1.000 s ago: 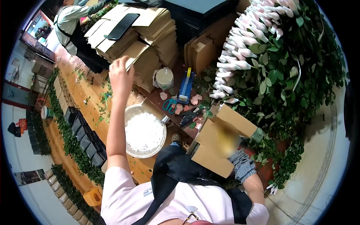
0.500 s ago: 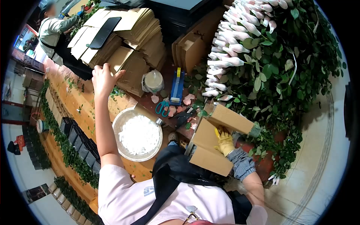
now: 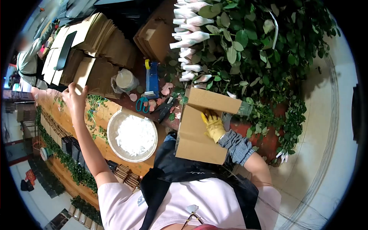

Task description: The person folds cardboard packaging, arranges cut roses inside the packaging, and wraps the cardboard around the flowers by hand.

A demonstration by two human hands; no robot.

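Note:
My bare left hand pinches the near end of a cardboard sheet at the stack of folded cardboard. Its thumb and fingertips are on the sheet's edge. My right hand, in a yellow glove, lies open on a creased cardboard piece in front of my apron. A ribbed flap runs along the far side of that piece. Clear film shows at the flap's right end.
Rose stems with white-netted heads lie piled at the right. A tub of white pieces, a blue tape dispenser, teal scissors and a tape roll are nearby. A phone rests on the stack. Another person stands far left.
The view has shifted, so most things sit further left. My left hand has closed on a cardboard sheet's edge. The near panel under my right hand now lies flatter.

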